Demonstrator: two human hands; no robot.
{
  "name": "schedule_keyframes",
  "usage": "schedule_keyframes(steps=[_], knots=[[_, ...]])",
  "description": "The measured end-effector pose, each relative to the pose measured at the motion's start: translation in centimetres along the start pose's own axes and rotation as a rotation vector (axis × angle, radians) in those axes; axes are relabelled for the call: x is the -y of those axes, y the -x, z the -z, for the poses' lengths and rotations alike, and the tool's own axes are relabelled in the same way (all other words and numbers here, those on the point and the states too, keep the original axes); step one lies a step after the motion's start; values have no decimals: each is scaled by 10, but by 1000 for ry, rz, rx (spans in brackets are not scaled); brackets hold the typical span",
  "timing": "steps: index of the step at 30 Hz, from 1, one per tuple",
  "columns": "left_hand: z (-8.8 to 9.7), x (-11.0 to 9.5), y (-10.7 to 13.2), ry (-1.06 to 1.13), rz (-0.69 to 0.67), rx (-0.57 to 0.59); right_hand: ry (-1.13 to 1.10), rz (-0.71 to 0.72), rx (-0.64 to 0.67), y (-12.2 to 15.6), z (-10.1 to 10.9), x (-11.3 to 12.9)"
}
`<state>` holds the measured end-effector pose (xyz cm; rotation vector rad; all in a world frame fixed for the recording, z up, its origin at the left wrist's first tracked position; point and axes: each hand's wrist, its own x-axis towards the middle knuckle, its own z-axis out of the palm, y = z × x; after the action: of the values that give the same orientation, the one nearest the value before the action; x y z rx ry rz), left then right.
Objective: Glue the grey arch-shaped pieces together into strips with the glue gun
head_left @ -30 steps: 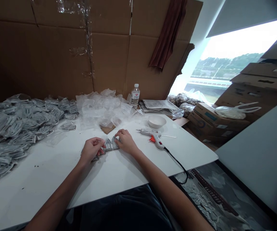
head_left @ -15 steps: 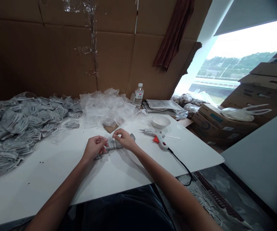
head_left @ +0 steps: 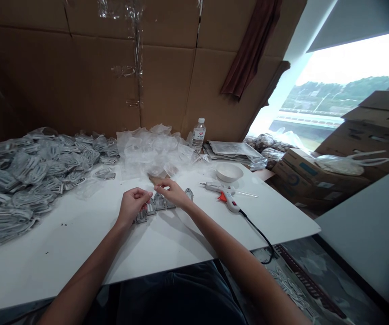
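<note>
Several small grey pointed pieces (head_left: 160,202) lie in a row on the white table, partly under my hands. My left hand (head_left: 134,204) is over the left end of the row, thumb and fingers pinched together; whatever sits in the pinch is too small to name. Just to its right, my right hand (head_left: 171,192) is also closed in a pinch above the row, its fingertips close to those of the left. What it holds, if anything, cannot be made out. One more grey piece (head_left: 189,194) shows beyond my right hand. A brown cardboard scrap (head_left: 157,178) lies behind the fingers.
A heap of bagged grey pieces (head_left: 39,171) covers the table's left side. Clear plastic bags (head_left: 157,146) are piled at the back, beside a water bottle (head_left: 199,135). To the right are a white bowl (head_left: 229,173) and a corded glue gun (head_left: 229,199). Cardboard boxes (head_left: 316,176) stand beyond.
The view has shifted slightly, moving the scene to the right. My right hand has drawn a little left toward my left hand, and more of the grey row shows between them.
</note>
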<state>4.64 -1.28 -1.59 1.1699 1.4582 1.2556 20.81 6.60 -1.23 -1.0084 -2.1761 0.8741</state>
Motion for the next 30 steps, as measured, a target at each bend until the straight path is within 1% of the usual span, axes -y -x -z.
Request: schedule_keyframes(steps=[5,10,13,16,19,21,23,25,28,30], knots=[[1,-1,-1,14,-15,28,-80,10,72,0,-1,3],[2,-4,0,46,-16,27,-53,14,61,-2,-2,0],[2,-6,0,71,-18,13,15,24,5,-3,-1,-1],[3,-5,-1,102,-26,-21,116,55,-102,-3,0,1],[7,-4,-4,146,-45,-102,245,111,-223,0,2,4],[11,-4,-6,180,-66,-184,347,175,-250,3,3,8],[15,-4,-7,211,-86,-262,451,265,-200,6,1,11],[18,-4,-8,235,-97,-311,542,366,-98,9,-2,14],[18,-4,-8,253,-96,-323,623,495,59,13,-9,16],[17,-4,-8,255,-90,-313,625,554,137,16,-13,16]])
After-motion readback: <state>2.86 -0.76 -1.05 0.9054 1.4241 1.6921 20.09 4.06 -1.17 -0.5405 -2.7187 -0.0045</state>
